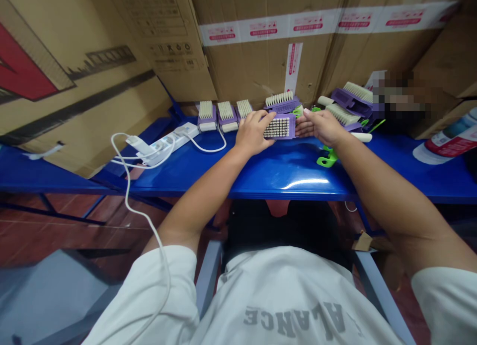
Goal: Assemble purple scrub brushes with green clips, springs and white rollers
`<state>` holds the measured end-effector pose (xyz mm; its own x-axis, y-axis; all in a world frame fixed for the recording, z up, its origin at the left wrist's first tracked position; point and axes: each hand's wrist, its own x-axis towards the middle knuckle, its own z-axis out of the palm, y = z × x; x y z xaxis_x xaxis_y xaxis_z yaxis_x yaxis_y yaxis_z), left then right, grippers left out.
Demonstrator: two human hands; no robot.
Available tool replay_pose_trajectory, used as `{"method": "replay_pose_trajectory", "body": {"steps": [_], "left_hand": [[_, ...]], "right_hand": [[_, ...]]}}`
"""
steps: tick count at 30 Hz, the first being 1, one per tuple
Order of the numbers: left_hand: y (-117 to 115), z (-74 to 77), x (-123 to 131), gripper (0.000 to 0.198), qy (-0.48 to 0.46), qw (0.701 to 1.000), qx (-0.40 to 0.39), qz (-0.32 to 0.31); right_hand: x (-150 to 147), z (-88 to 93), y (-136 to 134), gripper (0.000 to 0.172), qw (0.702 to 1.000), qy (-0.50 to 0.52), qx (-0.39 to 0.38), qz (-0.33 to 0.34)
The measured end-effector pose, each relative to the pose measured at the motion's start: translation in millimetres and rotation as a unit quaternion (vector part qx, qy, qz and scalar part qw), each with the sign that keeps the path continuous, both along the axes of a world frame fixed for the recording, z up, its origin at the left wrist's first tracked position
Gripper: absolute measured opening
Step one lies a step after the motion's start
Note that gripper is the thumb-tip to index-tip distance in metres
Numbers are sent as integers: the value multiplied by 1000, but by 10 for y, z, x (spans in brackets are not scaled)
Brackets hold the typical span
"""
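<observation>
My left hand (252, 132) is closed around the left end of a purple brush head (286, 126), with its rows of pale round bristle tips facing me. At the other end of this brush head, my right hand (321, 126) has its fingers stretched out; I cannot tell whether they touch it. Directly behind stands another purple brush head (279, 103) with white bristles, near a green piece (298, 110). A bright green plastic piece (327, 159) lies on the blue table (261, 176) below my right wrist.
Three purple-and-white brushes (226, 112) stand in a row left of my hands. More brush heads (343, 114) are piled at the right. A white power strip (167, 145) with cables lies left, a bottle (450, 139) far right. Cardboard boxes (253, 62) wall the back.
</observation>
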<state>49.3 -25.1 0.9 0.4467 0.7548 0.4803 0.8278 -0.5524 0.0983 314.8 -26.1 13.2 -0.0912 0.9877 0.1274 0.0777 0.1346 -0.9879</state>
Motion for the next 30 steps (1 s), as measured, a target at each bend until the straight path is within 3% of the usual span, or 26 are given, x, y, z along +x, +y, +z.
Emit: {"method": "replay_pose_trajectory", "body": {"steps": [30], "left_hand": [[-19,16,12,84,-3,1000,-6,2]], "right_hand": [[1,16,-21,70,1000,-2,-3,17]]}}
